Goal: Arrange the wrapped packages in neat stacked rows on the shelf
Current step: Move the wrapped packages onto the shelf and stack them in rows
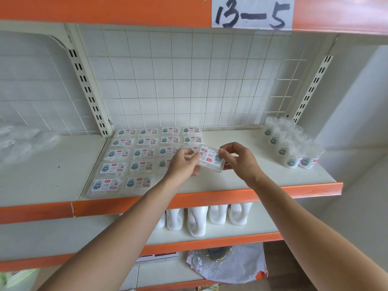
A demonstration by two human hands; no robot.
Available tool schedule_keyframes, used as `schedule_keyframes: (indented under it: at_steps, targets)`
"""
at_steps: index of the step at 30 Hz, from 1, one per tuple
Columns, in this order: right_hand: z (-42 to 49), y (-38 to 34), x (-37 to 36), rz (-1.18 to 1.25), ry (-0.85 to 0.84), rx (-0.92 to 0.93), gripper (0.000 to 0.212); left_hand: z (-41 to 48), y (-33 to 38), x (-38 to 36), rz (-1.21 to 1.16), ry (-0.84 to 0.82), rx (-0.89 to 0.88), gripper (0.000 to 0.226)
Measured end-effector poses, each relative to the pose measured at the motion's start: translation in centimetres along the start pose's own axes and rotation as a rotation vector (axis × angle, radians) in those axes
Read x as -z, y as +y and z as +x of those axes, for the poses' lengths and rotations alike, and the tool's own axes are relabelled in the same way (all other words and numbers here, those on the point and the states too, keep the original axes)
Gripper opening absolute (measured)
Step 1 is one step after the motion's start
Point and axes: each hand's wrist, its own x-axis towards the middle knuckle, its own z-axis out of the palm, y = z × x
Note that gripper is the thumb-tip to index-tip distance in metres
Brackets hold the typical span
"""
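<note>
- The left hand (183,162) and the right hand (239,158) hold one clear labelled package (211,159) between them, each at one short end.
- On both hands the fingers (223,153) are curled and pinch the package's edges, with the thumbs underneath towards the camera.
- The package is tilted, label up, over the white shelf (262,175), at the right edge of the laid-out packs.
- The laid-out packs (134,153) lie flat on the shelf's left part in straight rows running from the orange front lip back to the wire grid panel (189,80); the left columns reach the lip.
- A cluster of round clear tubs (291,148) stands at the shelf's right end, well apart from the packs.
- A handwritten sign (252,12) reading "13-5" is fixed on the orange rail above.
- White jugs (197,219) stand on the next shelf down.
</note>
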Motion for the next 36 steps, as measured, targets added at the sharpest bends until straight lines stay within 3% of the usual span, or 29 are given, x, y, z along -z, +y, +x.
schedule_keyframes:
  at_steps: [4, 6, 11, 17, 21, 24, 27, 30, 33, 36]
  targets:
    - [0.1, -0.1, -0.7, 0.062, 0.024, -0.070, 0.008, -0.2, 0.2, -0.5, -0.339, -0.024, 0.119, 0.035]
    - [0.1, -0.3, -1.1, 0.102, -0.001, -0.100, 0.009, -0.3, 0.3, -0.5, -0.401, -0.015, 0.116, 0.037]
    - [0.0, -0.6, -0.6, 0.080, -0.190, -0.172, 0.026, -0.1, 0.3, 0.4, -0.159, 0.056, 0.001, 0.028]
    - [-0.2, -1.0, -1.1, 0.102, -0.299, -0.114, 0.042, -0.1, 0.3, 0.6, 0.046, -0.084, -0.105, 0.025]
    - [0.1, -0.9, -1.5, 0.176, -0.207, -0.106, 0.031, -0.1, 0.3, 0.5, 0.067, 0.017, -0.080, 0.031]
    - [0.3, -0.7, -1.4, 0.231, -0.120, -0.151, 0.029, -0.3, 0.4, 0.5, 0.019, -0.002, -0.017, 0.023]
    - [0.3, -0.4, -1.3, 0.004, -0.089, -0.096, 0.033, -0.1, 0.5, 0.7, 0.082, 0.000, -0.059, 0.015]
    - [0.4, 0.1, -1.0, -0.409, -0.116, 0.146, 0.050, 0.3, 0.5, 1.0, 0.140, 0.018, -0.106, 0.015]
    - [0.4, 0.7, -0.9, -0.605, -0.194, 0.378, 0.067, 0.6, 0.2, 1.3, 0.201, -0.010, -0.123, 0.018]
    - [0.3, 0.8, -1.4, -0.757, -0.232, 0.482, 0.065, 0.6, 0.1, 1.4, 0.266, -0.033, -0.118, 0.018]
